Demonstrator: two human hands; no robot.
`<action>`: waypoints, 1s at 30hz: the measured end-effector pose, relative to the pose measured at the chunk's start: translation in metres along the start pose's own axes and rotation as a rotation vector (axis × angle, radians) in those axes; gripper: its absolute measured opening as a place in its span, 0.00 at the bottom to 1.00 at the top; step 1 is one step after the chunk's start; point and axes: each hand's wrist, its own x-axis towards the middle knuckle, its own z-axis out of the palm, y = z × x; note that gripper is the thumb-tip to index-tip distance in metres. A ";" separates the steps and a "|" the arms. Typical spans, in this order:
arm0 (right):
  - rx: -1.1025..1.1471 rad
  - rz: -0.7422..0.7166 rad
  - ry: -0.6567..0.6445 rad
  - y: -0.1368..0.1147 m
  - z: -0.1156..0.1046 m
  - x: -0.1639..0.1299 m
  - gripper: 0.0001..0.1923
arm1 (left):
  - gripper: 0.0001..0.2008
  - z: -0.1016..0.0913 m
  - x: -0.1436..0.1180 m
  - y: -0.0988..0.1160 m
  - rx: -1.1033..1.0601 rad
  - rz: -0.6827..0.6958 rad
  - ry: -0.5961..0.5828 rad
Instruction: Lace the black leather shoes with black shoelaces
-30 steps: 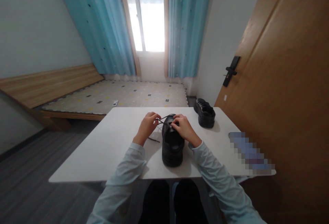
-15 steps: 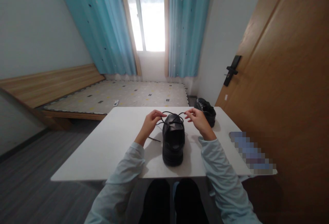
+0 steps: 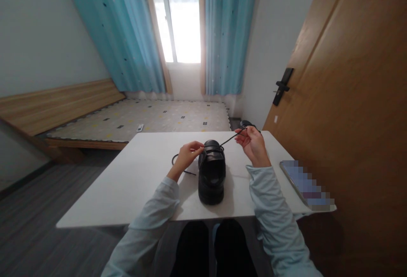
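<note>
R grip [image 3: 253, 144] pinches the lace [image 3: 229, 139], pulled taut up & right from the black shoe [image 3: 211, 175]. L grip [image 3: 187, 155] closed on the other lace end at shoe's left side. Shoe sits mid bench [image 3: 133, 183], heel toward the person. 2nd shoe [image 3: 245, 123] behind R hand.

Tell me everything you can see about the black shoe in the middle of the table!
The black shoe with a thick chunky sole looks like smooth leather. It stands upright on the white table, heel toward the person. Its thin black lace is pulled taut by the right hand; the left hand pinches the lace at the shoe's top.
</note>
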 end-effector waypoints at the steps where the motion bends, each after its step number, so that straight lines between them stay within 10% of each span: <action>1: 0.007 -0.026 0.035 -0.001 -0.003 0.002 0.18 | 0.13 0.001 0.000 0.000 0.008 0.006 -0.011; 15: -0.033 -0.308 0.335 -0.011 -0.016 0.012 0.17 | 0.12 0.009 -0.012 0.033 0.122 0.395 -0.063; 23: -0.098 -0.269 0.174 -0.014 -0.012 0.009 0.15 | 0.17 0.021 -0.009 0.055 0.322 0.510 -0.317; 30: -0.538 -0.051 -0.109 -0.002 -0.017 0.010 0.14 | 0.07 0.023 -0.009 0.043 0.404 0.488 -0.189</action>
